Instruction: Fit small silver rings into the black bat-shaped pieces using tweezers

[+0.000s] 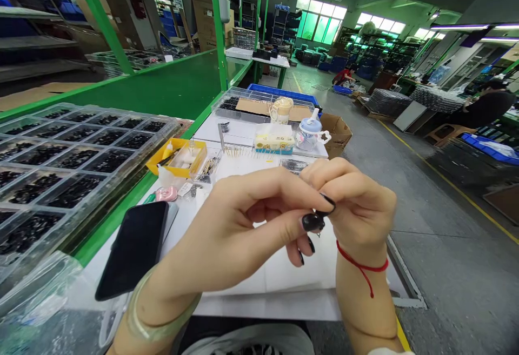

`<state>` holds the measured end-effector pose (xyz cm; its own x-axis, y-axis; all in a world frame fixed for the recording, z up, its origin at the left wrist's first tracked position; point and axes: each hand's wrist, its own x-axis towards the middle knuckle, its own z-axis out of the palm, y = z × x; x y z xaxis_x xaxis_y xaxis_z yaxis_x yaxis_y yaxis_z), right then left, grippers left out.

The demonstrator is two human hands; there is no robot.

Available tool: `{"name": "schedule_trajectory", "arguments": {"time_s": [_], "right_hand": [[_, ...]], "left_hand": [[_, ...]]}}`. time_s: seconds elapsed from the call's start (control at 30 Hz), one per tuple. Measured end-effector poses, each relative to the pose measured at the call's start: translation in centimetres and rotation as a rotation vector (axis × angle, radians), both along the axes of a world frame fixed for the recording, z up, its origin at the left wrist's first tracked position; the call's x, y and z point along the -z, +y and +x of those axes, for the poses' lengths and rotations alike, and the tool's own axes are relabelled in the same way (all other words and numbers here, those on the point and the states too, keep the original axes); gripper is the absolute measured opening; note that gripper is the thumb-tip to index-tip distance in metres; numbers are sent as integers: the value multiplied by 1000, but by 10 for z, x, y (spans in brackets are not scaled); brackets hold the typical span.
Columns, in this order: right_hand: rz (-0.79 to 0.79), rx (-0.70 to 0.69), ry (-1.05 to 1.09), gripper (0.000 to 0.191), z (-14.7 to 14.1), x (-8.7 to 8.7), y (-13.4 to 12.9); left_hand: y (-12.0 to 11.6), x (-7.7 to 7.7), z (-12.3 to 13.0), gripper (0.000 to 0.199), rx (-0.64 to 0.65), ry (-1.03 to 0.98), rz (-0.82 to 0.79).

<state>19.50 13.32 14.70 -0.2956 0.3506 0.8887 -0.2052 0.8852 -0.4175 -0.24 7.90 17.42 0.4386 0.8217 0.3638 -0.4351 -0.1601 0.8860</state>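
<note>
Right of center in the frame, my left grip (243,225) has thumb and index pinched on a small dark piece (325,214), w/ a tiny loop (318,234) showing just under the thumb. My right grip (359,203) is curled up against the same spot; can't tell if its fingers have hold of anything, the knuckles hide it.

Handling, my read: v. light, prob. stiff, maybe slick, so it could squirt out under a hard squeeze. The loop looks like the delicate bit; I'd take the broader dark part w/ fingertip pads only and keep pressure off the loop. Exact shape is mostly hidden, and black nails vs. dark piece makes the edge hard to pick out.

Below both, a white sheet (300,276) covers part of the white tabletop (259,305), lower center. Going out: phone (133,249) at lower left, yellow bin (182,173) left of center, a row of thin pins (243,151) near mid-frame w/ a tissue pack (273,141) just behind, and a blue-lidded cup (310,133) to its right. Far left edge, a divided tray (115,179) w/ lots of tiny black parts (79,190), sorted by compartment.
</note>
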Motion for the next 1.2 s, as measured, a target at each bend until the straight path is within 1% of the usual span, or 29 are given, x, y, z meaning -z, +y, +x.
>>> {"name": "schedule_trajectory", "arguments": {"time_s": [0.2, 0.33, 0.47, 0.6, 0.7, 0.9, 1.03, 1.2], "right_hand": [[-1, -65, 3, 7, -6, 2, 4], [-4, -77, 19, 10, -9, 2, 4], [-24, -66, 15, 5, -8, 2, 3], [-77, -47, -9, 15, -7, 1, 3], [-66, -36, 0, 14, -7, 0, 4], [-37, 9, -10, 13, -7, 0, 6], [-16, 9, -18, 12, -6, -1, 6], [-19, 11, -36, 11, -6, -1, 5]], "left_hand": [[-1, -3, -2, 27, 21, 11, -23], [0, -6, -2, 24, 35, -9, -54], [1, -7, -3, 22, -3, -15, -43], [2, -7, -4, 24, -27, -1, -15], [3, -8, -4, 27, -39, 8, -8], [5, -8, -4, 26, -56, 25, 6], [5, -7, -5, 28, -56, 34, 22], [5, -7, -6, 29, -55, 17, -7]]}}
